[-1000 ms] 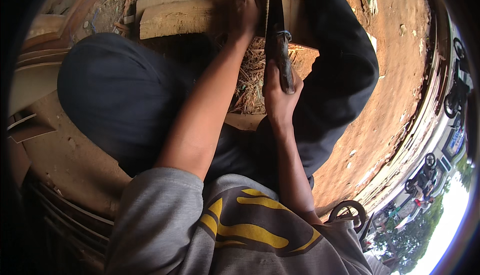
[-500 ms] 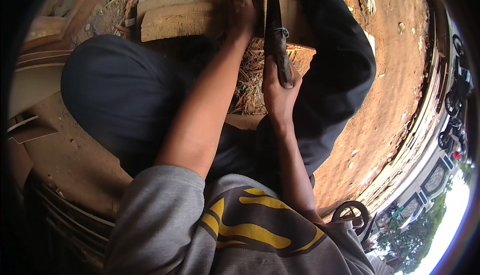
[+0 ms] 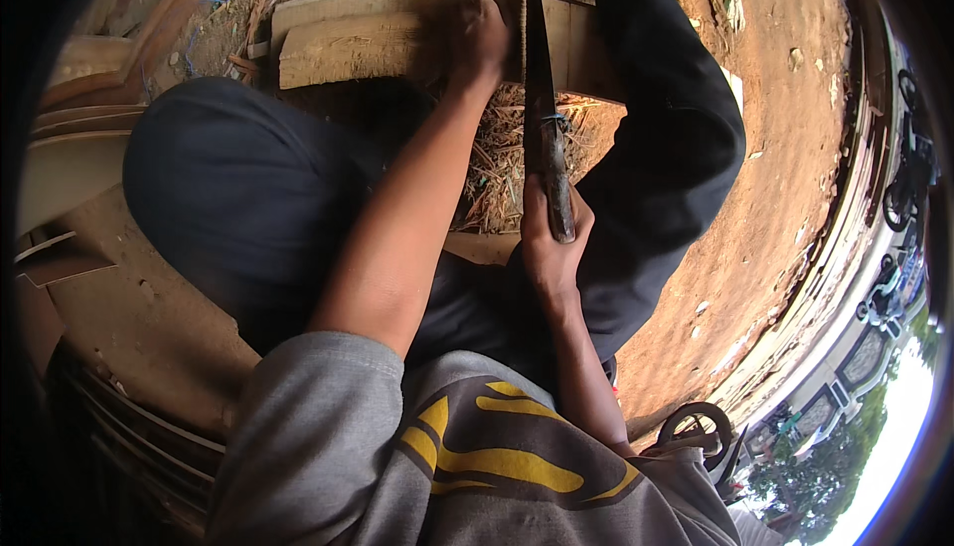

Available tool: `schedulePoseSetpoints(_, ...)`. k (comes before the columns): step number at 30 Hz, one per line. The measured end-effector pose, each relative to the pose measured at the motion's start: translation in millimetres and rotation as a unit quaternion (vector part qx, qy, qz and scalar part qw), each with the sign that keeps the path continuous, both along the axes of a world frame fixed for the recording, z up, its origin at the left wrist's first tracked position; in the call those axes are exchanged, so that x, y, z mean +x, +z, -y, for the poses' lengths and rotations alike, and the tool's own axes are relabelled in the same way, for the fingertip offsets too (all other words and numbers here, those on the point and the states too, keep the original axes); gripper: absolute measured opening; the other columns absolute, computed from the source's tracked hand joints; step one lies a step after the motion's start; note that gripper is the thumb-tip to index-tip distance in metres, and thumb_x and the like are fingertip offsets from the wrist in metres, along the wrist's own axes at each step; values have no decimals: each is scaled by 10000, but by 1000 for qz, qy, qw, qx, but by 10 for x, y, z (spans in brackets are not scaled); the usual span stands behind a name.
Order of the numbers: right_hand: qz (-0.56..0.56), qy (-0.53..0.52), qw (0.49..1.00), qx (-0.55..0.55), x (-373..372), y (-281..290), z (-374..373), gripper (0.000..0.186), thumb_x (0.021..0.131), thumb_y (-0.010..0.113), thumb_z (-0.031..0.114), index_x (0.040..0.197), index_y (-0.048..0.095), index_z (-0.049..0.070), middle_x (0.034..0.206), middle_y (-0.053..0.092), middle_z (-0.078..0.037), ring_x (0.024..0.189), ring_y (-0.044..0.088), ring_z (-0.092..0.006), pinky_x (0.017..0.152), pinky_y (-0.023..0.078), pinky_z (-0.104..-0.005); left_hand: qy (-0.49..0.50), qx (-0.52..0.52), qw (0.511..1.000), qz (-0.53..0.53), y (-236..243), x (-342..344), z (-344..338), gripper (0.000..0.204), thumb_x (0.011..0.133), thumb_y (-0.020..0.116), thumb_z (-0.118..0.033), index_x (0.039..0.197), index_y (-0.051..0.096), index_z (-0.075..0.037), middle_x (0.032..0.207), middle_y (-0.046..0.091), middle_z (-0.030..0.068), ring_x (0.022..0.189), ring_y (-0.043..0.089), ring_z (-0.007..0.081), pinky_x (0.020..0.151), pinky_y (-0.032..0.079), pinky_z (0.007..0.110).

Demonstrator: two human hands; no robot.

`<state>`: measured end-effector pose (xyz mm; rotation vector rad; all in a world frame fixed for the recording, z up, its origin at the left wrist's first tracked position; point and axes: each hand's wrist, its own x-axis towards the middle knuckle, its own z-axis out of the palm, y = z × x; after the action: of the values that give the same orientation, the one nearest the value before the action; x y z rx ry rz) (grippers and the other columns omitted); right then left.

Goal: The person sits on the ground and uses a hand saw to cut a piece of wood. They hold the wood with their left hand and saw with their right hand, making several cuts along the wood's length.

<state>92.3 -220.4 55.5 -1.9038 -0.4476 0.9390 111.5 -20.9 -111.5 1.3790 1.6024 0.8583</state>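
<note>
My right hand (image 3: 556, 243) is closed around the worn handle of a handsaw (image 3: 539, 64). The saw's long dark blade points away from me and crosses a wooden plank (image 3: 586, 44) lying crosswise between my legs. Just left of the blade, my left hand (image 3: 481, 39) grips the wood, its fingers partly hidden and slightly blurred. A rougher piece of board (image 3: 348, 47) lies on the plank, reaching left from that hand. Where the blade meets the wood is hard to make out.
My bent legs in dark trousers flank the work. Wood shavings (image 3: 494, 173) cover the ground between them. Wooden frame pieces (image 3: 149, 39) and thin panels (image 3: 70, 173) stand at the left. Stacked long boards (image 3: 795, 317) run along the right, with parked motorcycles (image 3: 899, 193) beyond.
My right hand has drawn the saw back toward my body, so more of the blade shows on the near side. My left hand stays in about the same place on the wood.
</note>
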Motion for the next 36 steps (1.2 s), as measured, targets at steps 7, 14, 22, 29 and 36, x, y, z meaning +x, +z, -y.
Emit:
schedulePoseSetpoints(7, -2, -12, 999, 35, 129, -112, -456, 239, 886, 552, 142, 692, 490, 17, 575, 448, 25, 515, 372, -45, 464, 320, -248, -116, -83, 987, -79, 96, -99, -111, 603, 956, 199, -481, 1338, 384, -53, 1179, 539, 281, 1103, 514, 423, 971, 376, 466)
schedulePoseSetpoints(14, 16, -9, 1000, 16, -39, -61, -108, 158, 875, 563, 106, 763, 548, -5, 606, 481, 20, 563, 440, -34, 498, 363, -221, -89, -155, 984, -20, 325, -93, -46, 685, 933, 165, -548, 1281, 481, -49, 1229, 511, 277, 1163, 472, 422, 1000, 349, 439)
schedulePoseSetpoints(22, 21, 10, 1000, 15, -99, -14, -5, 162, 883, 551, 95, 763, 540, -15, 615, 466, 28, 590, 412, -22, 506, 339, -216, -57, 22, 997, -39, -176, -60, -101, 520, 954, 243, -406, 1284, 413, -41, 1051, 589, 297, 1071, 526, 437, 963, 372, 476)
schedulePoseSetpoints(29, -18, -24, 999, 36, 173, -152, -465, 207, 886, 553, 127, 718, 504, 17, 591, 435, 38, 540, 368, -37, 477, 314, -242, -122, -109, 984, -72, 255, -66, -66, 410, 961, 278, -261, 1324, 361, -89, 1025, 599, 291, 1040, 554, 412, 940, 398, 479)
schedulePoseSetpoints(36, 20, 8, 1000, -4, -74, 53, 18, 147, 874, 551, 87, 767, 528, -12, 603, 455, 27, 582, 414, -42, 525, 362, -226, -85, -84, 992, -51, 68, -52, -62, 470, 971, 219, -323, 1306, 400, -48, 1003, 592, 323, 1059, 542, 421, 929, 411, 470)
